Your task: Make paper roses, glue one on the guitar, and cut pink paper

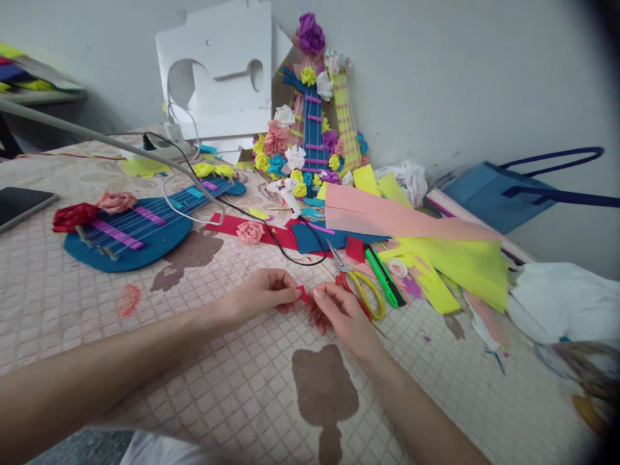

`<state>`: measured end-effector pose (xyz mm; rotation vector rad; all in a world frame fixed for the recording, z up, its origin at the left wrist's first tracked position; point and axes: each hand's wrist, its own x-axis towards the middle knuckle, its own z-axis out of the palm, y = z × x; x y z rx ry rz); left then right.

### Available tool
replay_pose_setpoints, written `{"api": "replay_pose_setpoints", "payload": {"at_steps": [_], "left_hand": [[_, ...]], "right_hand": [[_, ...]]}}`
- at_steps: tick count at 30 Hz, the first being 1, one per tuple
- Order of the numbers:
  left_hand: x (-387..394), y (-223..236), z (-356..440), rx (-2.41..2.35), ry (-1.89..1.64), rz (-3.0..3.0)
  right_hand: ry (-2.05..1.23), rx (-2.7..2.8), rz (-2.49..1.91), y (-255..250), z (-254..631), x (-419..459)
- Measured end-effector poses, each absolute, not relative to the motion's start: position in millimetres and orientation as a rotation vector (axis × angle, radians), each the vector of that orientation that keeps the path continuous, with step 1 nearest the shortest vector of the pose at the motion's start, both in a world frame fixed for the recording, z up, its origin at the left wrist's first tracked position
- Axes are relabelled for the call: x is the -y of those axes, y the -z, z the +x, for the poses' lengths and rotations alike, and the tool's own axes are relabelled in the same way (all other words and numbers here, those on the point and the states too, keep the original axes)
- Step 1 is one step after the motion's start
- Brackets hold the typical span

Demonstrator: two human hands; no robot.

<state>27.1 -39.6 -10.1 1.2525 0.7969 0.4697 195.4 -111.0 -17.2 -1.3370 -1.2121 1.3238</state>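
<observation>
Between my two hands is a small piece of red crepe paper (303, 294), pinched by the fingertips just above the table. My left hand (272, 290) is closed on its left side, thumb on top. On the right side, the thumb and fingers of my right hand (339, 313) grip the same piece; its lower fingers are partly hidden. Just beyond my right hand lie scissors (365, 290) with yellow and red handles and a green utility knife (385, 276). A pink paper rose (250, 232) rests on a red paper strip (225, 223) beyond my hands.
At left lies a blue paper guitar (145, 236) with flowers and purple bars. A white glue gun (287, 195) stands near its black cord. Yellow paper (465, 268) and pink sheets (378, 210) cover the right side. Decorated guitars (317, 129) lean on the wall. A phone (22, 203) lies far left.
</observation>
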Motion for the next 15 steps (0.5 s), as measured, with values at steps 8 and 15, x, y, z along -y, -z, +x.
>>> {"api": "replay_pose_setpoints", "payload": {"at_steps": [8,15], "left_hand": [[39.7,15.6,27.4,-0.803,-0.478,1.349],[42.0,15.0,27.4,-0.737,-0.461,1.467]], "right_hand": [[-1.29,1.306,-1.388,18.2,193.6,111.9],[-1.194,1.355,-1.38,16.4,195.0,111.5]]}}
